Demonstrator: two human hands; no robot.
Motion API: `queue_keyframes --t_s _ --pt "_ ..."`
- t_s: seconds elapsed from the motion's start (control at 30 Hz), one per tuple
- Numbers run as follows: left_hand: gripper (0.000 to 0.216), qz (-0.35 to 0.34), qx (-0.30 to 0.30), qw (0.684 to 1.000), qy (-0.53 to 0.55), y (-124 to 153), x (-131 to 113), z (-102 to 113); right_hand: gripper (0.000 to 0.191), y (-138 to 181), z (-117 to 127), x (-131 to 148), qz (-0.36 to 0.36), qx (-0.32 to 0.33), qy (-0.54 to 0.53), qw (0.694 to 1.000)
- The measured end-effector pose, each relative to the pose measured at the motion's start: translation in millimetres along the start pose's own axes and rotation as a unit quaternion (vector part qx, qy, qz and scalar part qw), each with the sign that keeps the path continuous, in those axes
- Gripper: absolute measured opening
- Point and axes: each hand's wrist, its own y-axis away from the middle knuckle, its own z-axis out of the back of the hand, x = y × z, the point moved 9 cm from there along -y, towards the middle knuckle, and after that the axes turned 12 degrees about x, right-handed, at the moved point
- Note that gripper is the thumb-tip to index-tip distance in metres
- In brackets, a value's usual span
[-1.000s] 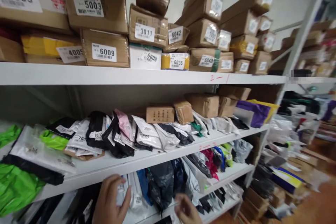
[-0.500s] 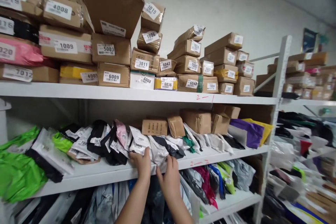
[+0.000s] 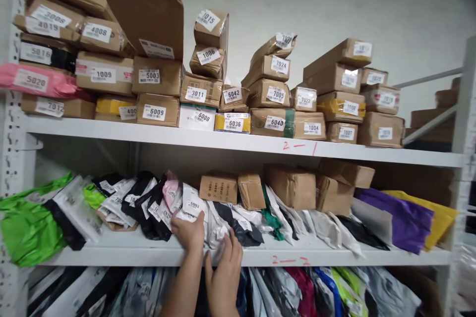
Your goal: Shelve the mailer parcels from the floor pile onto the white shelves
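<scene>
On the middle shelf, my left hand [image 3: 189, 232] is at the lower end of the white bag [image 3: 192, 199] labelled 6002, its thumb on the front and its fingers curled against the left edge. Just right of it leans a crumpled white bag [image 3: 216, 228]. My right hand [image 3: 225, 270] is at that bag's lower end, thumb and fingers apart, fingertips overlapping its edge; whether they touch it I cannot tell. A dark grey bag [image 3: 241, 225] with a white label lies right of these. Left of my left hand are a small pink bag [image 3: 170, 190] and black bags [image 3: 158, 223].
Labelled cardboard boxes [image 3: 158, 109] are stacked on the upper shelf [image 3: 223, 139]. Small cartons [image 3: 218, 188] sit behind the bags. A green bag [image 3: 33, 233] hangs over the middle shelf's left front edge [image 3: 148, 256]; purple [image 3: 397, 218] and yellow bags [image 3: 439, 213] lie right. More bags fill the shelf below.
The view has turned and the shelves appear more level. My left hand has shifted slightly left on the white bag. My right hand has dropped a little, its fingers still spread.
</scene>
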Motion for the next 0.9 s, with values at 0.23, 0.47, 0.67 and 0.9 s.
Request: queue_keyframes --t_s 0.23,0.47,0.67,0.9 --pt "0.052 -0.073 -0.01 0.997 -0.017 -4.5 -9.0 -1.1 0.048 -12.5 -5.1 -5.6 -0.025 -0.043 -0.034 0.998" --pt "0.036 -0.17 0.018 0.984 -0.048 -11.1 -38.2 4.7 0.049 -14.8 -29.5 -3.0 -0.051 -0.035 0.021 0.998" --pt "0.034 -0.16 0.031 0.985 -0.055 -26.4 -32.5 8.7 0.077 -24.4 -50.5 -5.7 -0.11 0.054 0.031 0.992" --pt "0.011 -0.238 0.031 0.969 -0.052 -34.6 -52.3 21.7 0.044 -46.6 -67.1 1.7 -0.126 0.087 -0.082 0.985"
